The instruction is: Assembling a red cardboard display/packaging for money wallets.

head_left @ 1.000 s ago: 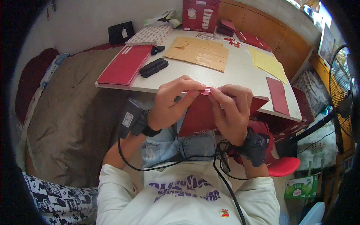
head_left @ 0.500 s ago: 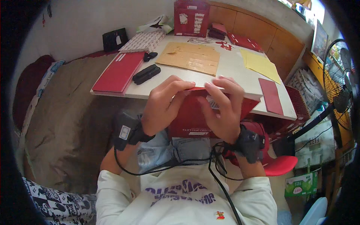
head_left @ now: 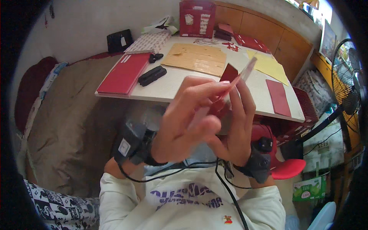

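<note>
Above my lap, in front of the table's near edge, I hold a red cardboard box [head_left: 229, 73] between both hands. It is tilted up and seen nearly edge-on, with a dark red flap and a pale, blurred edge sticking up past my fingertips. My left hand [head_left: 184, 119] grips it from the left, fingertips at its upper edge and thumb apart, nearer to me. My right hand [head_left: 239, 122] closes on its right side, fingers upright along it. Much of the box is hidden behind my fingers.
On the white table [head_left: 253, 96] lie a flat red box [head_left: 122, 74], a black pouch [head_left: 152, 76], a brown cardboard sheet [head_left: 195, 58], yellow sheets [head_left: 268, 67] and a red strip [head_left: 278, 97]. A red crate [head_left: 197, 19] stands behind; a black fan [head_left: 347, 76] and red stool [head_left: 287, 168] are right.
The red box has been turned from facing me with its broad printed side to nearly edge-on, and raised at the right. My left hand has moved right, closer to my right hand.
</note>
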`<state>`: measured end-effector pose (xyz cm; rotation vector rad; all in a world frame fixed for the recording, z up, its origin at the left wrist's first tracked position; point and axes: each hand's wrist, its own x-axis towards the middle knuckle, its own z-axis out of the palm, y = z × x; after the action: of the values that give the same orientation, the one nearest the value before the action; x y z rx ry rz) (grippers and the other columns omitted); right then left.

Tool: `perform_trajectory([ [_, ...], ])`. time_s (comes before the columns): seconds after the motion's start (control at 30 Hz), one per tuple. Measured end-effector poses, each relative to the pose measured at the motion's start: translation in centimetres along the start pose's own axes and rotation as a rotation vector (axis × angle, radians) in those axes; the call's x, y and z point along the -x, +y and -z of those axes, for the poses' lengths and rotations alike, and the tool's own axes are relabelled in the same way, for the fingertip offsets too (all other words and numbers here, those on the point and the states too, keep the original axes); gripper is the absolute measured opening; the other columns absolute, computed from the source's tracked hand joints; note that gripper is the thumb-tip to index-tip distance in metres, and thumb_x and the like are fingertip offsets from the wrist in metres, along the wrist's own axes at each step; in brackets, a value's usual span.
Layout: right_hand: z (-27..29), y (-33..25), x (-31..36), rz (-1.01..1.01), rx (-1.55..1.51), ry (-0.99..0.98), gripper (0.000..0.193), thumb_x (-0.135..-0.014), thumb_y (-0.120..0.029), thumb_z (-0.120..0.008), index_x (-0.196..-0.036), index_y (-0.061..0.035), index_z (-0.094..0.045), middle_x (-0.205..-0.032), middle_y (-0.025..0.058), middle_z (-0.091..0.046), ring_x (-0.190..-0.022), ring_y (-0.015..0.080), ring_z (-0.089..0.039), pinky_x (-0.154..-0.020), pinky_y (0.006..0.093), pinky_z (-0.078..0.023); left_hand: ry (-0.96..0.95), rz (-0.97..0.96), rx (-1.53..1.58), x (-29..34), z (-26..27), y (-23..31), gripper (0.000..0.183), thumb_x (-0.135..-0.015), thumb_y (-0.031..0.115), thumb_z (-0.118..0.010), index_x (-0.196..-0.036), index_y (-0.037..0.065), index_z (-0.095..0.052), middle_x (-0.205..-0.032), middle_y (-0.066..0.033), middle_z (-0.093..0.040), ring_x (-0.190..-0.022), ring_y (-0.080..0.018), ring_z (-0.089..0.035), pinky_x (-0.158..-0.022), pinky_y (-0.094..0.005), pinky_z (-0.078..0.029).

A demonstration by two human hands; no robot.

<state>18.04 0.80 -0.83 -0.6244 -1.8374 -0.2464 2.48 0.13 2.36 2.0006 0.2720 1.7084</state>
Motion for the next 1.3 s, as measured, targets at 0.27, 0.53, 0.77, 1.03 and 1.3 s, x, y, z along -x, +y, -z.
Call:
perform_trajectory([
  [0.27,0.0,0.2,1.3,-0.06,-0.436,0.113,0.09,-0.076,-0.053,-0.065,-0.139,0.001,-0.031,-0.137,0.0229,-0.035,-0.125,0.0335,-0.037,-0.102,0.0417,-0.034,-0.225,-0.306,-0.337,-0.1,-2.0,2.7,0.048,-0.089,0.034,-0.056,-0.113,-0.007,-0.058,-0.119,-0.0281,-0.048,-0.106,-0.0365,-0.055,-0.091,-0.0382,-0.045],
  [0.53,6.5,-1.0,1.9,-0.564,-0.623,0.077,0.062,-0.086,-0.022,-0.062,-0.137,0.0008,-0.033,-0.13,0.0137,-0.047,-0.117,0.0211,-0.045,-0.098,0.0349,-0.037,-0.294,-0.489,-0.494,-0.2,-3.7,5.1,0.025,-0.079,0.008,-0.063,-0.104,0.007,-0.068,-0.117,-0.024,-0.057,-0.106,-0.0301,-0.06,-0.089,-0.0345,-0.05],
  [0.77,4.3,1.3,0.0,-0.68,-0.955,0.241,0.049,-0.086,0.002,-0.052,-0.133,0.0009,-0.038,-0.122,0.0093,-0.054,-0.108,0.0156,-0.053,-0.093,0.0296,-0.041,-0.191,-0.607,-0.826,0.5,-2.7,7.5,0.016,-0.081,0.022,-0.064,-0.095,0.014,-0.065,-0.108,-0.0014,-0.064,-0.097,-0.0215,-0.061,-0.085,-0.0325,-0.048],
  [1.03,1.3,4.1,1.0,-0.594,-1.11,0.033,0.048,-0.088,0.0,-0.052,-0.132,0.0021,-0.035,-0.127,0.0131,-0.05,-0.118,0.021,-0.047,-0.101,0.0362,-0.035,-0.22,-0.339,-1.176,-3.5,3.0,0.2,0.042,-0.07,0.003,-0.068,-0.111,0.01,-0.061,-0.114,-0.0088,-0.057,-0.098,-0.0264,-0.056,-0.083,-0.0375,-0.044],
  [1.3,-3.7,6.0,3.7,-0.741,-1.212,0.026,0.045,-0.087,0.002,-0.049,-0.13,-0.0015,-0.039,-0.123,0.0121,-0.052,-0.112,0.0193,-0.05,-0.096,0.0338,-0.04,-0.354,-0.246,-0.961,-2.5,5.4,-2.1,0.038,-0.074,-0.003,-0.063,-0.11,0.007,-0.059,-0.096,-0.0095,-0.056,-0.087,-0.028,-0.056,-0.075,-0.0369,-0.045],
])
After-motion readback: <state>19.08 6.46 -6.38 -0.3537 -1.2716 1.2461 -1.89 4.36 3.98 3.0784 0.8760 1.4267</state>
